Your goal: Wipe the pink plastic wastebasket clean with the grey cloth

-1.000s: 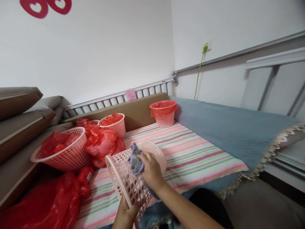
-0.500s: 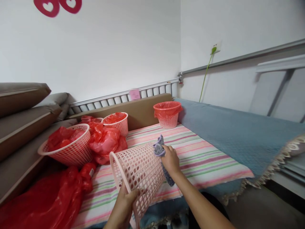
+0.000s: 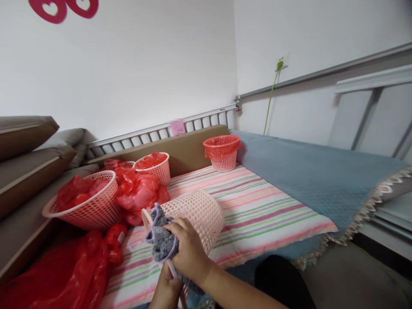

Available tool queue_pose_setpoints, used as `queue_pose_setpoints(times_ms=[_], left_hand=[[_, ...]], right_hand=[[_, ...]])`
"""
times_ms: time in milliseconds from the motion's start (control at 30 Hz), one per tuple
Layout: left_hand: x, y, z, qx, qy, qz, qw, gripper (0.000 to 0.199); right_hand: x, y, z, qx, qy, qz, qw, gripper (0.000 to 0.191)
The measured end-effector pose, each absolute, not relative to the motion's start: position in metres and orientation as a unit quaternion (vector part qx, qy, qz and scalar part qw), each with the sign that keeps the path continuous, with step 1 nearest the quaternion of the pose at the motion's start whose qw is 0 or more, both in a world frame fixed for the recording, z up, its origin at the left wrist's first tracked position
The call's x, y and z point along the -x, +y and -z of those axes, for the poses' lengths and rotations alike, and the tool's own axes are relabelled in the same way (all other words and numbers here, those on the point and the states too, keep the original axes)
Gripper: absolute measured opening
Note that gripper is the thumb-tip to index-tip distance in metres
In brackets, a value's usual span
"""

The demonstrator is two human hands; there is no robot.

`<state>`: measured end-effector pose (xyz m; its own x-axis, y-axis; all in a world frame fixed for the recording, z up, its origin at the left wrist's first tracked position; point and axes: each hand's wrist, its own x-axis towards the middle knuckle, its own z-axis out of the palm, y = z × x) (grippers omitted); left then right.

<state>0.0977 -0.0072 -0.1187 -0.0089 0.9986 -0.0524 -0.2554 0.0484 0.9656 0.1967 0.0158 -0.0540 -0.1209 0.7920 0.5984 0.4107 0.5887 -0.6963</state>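
A pink perforated plastic basket (image 3: pixel 202 210) lies tipped on its side over the striped cloth (image 3: pixel 257 210), its rim toward the left. Low on that rim, my left hand (image 3: pixel 168 285) is closed round the edge, partly hidden behind my other hand. My right hand (image 3: pixel 191 253) grips a grey cloth with purple edging (image 3: pixel 164 240) and presses it over the basket's rim. Part of the cloth hangs below my right wrist.
Left stand a pink basket with red plastic inside (image 3: pixel 96 201) and another lined basket (image 3: pixel 162 171), with red plastic bags (image 3: pixel 61 274) around them. Farther back is a red-lined basket (image 3: pixel 224 161). Grey cushions (image 3: pixel 28 171) are stacked at the left edge; a blue cover (image 3: pixel 305 171) spreads right.
My right hand has moved the grey cloth from the basket's base end leftward to its rim. My left hand still holds the rim. The view has shifted slightly.
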Motion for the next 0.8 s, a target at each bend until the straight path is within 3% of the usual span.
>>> queue_pose_setpoints(times_ms=[167, 333, 633, 800], left_hand=[[-0.105, -0.009, 0.126, -0.393, 0.410, -0.566, 0.597, 0.071], [-0.105, -0.018, 0.131, -0.476, 0.403, -0.515, 0.588, 0.065], [-0.097, 0.004, 0.086, -0.393, 0.385, -0.560, 0.620, 0.094], [-0.100, 0.004, 0.087, -0.348, 0.385, -0.569, 0.638, 0.099]], right_hand=[[-0.255, 0.069, 0.072, 0.544, -0.691, -0.061, 0.472, 0.041], [-0.324, 0.108, 0.097, 0.723, -0.568, -0.011, 0.393, 0.036], [-0.327, 0.100, 0.106, 0.729, -0.568, 0.011, 0.383, 0.035], [-0.293, 0.085, 0.093, 0.687, -0.572, -0.047, 0.446, 0.038]])
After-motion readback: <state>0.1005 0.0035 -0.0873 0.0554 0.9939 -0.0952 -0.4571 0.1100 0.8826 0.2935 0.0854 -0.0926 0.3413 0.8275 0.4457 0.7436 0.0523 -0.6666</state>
